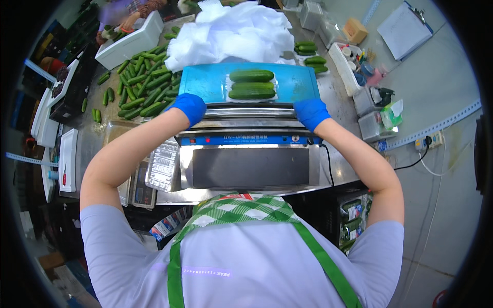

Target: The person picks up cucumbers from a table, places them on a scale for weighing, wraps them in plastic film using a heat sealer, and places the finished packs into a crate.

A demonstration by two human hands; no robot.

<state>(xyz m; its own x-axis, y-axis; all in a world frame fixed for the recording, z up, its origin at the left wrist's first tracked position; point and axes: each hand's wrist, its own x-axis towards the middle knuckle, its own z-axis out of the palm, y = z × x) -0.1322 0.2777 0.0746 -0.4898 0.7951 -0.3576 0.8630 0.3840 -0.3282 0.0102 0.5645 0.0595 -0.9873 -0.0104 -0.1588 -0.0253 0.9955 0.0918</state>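
Note:
My left hand (190, 111), in a blue glove, is at the left end of the metal rollers (250, 112) of a film wrapping machine, against the near corner of a blue board (204, 82). At the opposite end, by the board's other near corner, is my gloved right hand (311, 113). The fingers of both hands curl out of sight, so what they grip is hidden. Between the hands, three cucumbers (252, 85) lie side by side on a white pad in a clear tray (227, 87). Nearer me are the control strip (250, 139) and the dark plate (250, 168).
Loose cucumbers (148, 82) heap at left, below white padding (235, 32). Clear trays (163, 165) and a scale (143, 188) sit left of the machine. A white bin (346, 69) and a power cord (328, 165) are at right. Another person's hand (131, 21) reaches over a foam box (131, 44).

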